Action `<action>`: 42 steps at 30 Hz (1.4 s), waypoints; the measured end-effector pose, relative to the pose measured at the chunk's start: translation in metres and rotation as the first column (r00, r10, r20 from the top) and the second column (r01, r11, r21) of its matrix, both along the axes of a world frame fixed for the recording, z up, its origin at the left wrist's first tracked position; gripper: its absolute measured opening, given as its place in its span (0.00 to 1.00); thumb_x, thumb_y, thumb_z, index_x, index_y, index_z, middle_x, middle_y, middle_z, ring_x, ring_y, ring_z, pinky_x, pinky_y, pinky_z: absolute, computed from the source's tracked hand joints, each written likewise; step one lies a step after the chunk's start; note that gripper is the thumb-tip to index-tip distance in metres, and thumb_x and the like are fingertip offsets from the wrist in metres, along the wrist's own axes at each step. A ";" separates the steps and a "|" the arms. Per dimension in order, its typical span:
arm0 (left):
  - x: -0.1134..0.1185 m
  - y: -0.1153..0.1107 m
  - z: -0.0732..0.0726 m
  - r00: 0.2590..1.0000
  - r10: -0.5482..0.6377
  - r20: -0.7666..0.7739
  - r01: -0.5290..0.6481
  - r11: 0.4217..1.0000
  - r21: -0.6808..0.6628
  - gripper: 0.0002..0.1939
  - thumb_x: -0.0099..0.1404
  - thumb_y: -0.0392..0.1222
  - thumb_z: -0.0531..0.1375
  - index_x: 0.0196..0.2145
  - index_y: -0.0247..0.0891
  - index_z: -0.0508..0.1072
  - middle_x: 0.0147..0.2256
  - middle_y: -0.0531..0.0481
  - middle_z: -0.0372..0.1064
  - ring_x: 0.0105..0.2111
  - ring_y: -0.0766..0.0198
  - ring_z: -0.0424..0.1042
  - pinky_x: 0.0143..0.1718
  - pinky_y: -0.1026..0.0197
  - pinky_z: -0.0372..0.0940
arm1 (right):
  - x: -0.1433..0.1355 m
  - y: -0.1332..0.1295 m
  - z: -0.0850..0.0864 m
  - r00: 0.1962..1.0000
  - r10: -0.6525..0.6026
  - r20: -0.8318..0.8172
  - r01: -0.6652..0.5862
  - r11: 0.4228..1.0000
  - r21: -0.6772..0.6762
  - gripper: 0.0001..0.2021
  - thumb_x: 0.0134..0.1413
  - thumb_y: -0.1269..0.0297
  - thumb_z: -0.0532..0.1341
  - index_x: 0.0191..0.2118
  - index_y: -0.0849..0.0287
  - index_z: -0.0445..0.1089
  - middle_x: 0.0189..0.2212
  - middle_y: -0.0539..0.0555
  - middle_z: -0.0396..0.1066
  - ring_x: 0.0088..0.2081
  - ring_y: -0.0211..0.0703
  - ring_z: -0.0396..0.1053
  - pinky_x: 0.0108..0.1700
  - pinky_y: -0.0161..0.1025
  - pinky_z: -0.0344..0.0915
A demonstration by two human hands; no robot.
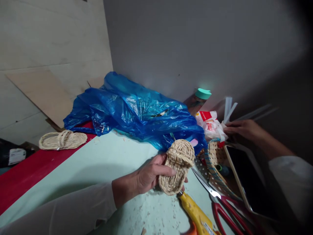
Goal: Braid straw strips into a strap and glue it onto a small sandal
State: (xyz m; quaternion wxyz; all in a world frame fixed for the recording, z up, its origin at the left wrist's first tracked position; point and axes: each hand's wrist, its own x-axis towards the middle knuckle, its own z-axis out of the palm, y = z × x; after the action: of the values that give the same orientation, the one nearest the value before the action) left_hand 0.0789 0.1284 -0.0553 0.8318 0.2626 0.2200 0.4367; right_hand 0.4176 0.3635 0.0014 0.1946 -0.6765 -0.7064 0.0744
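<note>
A small woven straw sandal [177,166] is in my left hand [151,174], thumb across its sole and fingers underneath. Over at the right, my right hand [241,129] has its fingers closed at the edge of a white plastic bag [213,129] with red print; its fingertips are partly hidden. A second straw sandal [63,140] lies on the red strip at the far left. Below the held sandal are a yellow-handled tool [195,212] and red-handled scissors [220,199].
Crumpled blue plastic sheeting [137,104] covers the back of the table [117,156]. To the right, a phone [249,179] leans on a woven basket [212,160] holding a thread spool [223,169]. Against the grey wall stands a jar with a green lid [202,93].
</note>
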 end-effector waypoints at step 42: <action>-0.019 -0.020 0.037 0.942 0.280 -0.185 -0.270 0.960 0.077 0.16 0.52 0.27 0.60 0.41 0.28 0.72 0.28 0.45 0.77 0.27 0.62 0.76 0.32 0.62 0.73 | -0.210 -0.344 -0.004 0.838 0.526 0.149 -0.514 0.851 -0.113 0.11 0.57 0.81 0.57 0.32 0.61 0.73 0.30 0.54 0.73 0.32 0.42 0.68 0.33 0.36 0.57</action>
State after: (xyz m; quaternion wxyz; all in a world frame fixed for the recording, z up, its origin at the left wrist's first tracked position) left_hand 0.0601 0.1084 -0.0184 0.7303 0.2916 0.3236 0.5262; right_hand 0.2076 0.0194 -0.0025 0.0813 -0.4696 -0.8746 0.0893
